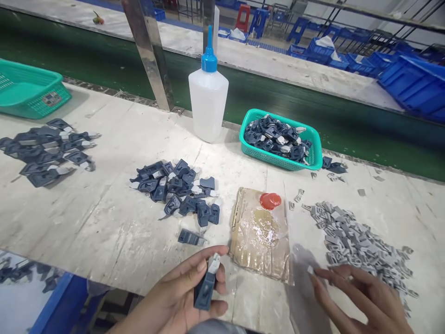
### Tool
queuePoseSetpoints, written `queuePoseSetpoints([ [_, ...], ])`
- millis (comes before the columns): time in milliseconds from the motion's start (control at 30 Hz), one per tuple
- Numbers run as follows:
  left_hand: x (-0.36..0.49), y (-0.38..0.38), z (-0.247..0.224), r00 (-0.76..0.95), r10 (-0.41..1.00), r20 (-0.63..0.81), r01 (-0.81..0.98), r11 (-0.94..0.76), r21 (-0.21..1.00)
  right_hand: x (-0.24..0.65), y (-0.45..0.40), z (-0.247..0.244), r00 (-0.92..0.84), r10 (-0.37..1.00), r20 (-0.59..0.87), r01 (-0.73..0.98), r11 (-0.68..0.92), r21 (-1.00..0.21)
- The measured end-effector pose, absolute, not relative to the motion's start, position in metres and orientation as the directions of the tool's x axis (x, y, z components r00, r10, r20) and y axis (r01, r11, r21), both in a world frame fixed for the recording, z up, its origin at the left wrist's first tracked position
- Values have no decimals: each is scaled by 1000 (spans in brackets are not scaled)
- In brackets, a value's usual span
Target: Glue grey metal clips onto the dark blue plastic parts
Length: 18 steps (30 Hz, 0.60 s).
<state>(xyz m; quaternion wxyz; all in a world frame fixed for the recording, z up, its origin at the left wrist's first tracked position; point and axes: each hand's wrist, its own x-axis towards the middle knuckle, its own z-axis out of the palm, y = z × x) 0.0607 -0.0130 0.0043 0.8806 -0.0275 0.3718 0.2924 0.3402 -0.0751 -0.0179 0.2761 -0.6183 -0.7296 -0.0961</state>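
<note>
My left hand [187,287] holds a dark blue plastic part [205,292] with a light grey tip pointing up. Between the thumb and index finger of my right hand [358,292] is a small whitish piece [310,269]. Just beyond that hand lies a pile of small grey pieces [354,236]. A cardboard pad [243,250] with a glossy wet patch and a red blob [270,201] lies between the hands, farther back. One dark part [189,237] rests beyond my left hand, in front of a heap of dark parts [184,185].
A white bottle with a blue nozzle [208,102] stands near a metal post [149,55]. A green basket [281,161] holds dark parts. Another green basket [31,93] and more dark parts [45,148] are at left. A blue bin [55,301] sits below the table edge.
</note>
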Motion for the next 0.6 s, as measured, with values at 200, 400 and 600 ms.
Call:
queuePoseSetpoints([
  [200, 55, -17, -20, 609, 518, -601, -555, 819, 144, 306, -25, -13, -31, 846, 532, 941, 204, -269],
  [400, 47, -21, -27, 595, 549, -587, -581, 799, 159, 297, 2, -26, -57, 873, 485, 939, 213, -272],
  [600, 42, -27, -31, 599, 584, -548, -576, 790, 212, 297, 7, -25, -108, 894, 435, 940, 234, -248],
])
